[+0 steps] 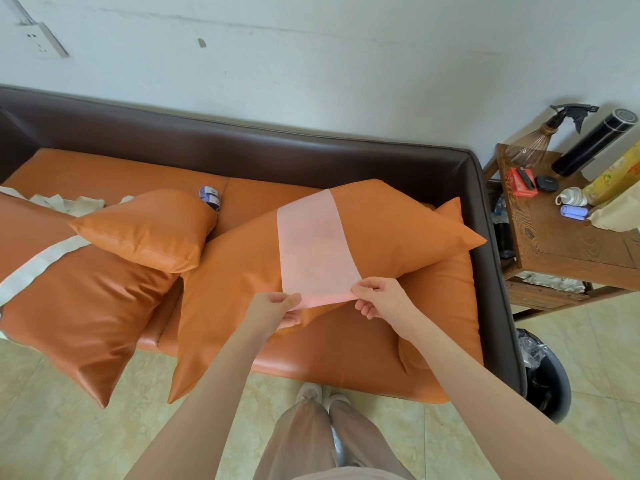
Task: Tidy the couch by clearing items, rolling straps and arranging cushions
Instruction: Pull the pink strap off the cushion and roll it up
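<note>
Pink strap (313, 247) pinched at its near end by both hands, left hand (277, 308) at one corner, right hand (375, 296) at the other. Draped across large orange cushion (242, 289) on brown couch (242, 147). Smaller orange cushion (149, 230) just left, wooden side desk (561, 244) beyond the couch arm.

A wooden side table (568, 251) is set just beside the couch's right end, and on it a spray bottle (540, 140), a black cylinder (594, 145), a red box (521, 183) and a small blue roll (574, 212) are seen. A black bin (550, 379) lined with a plastic bag is placed on the tiled floor (52, 427) below the table. A wall socket (36, 41) is mounted on the white wall at upper left.
</note>
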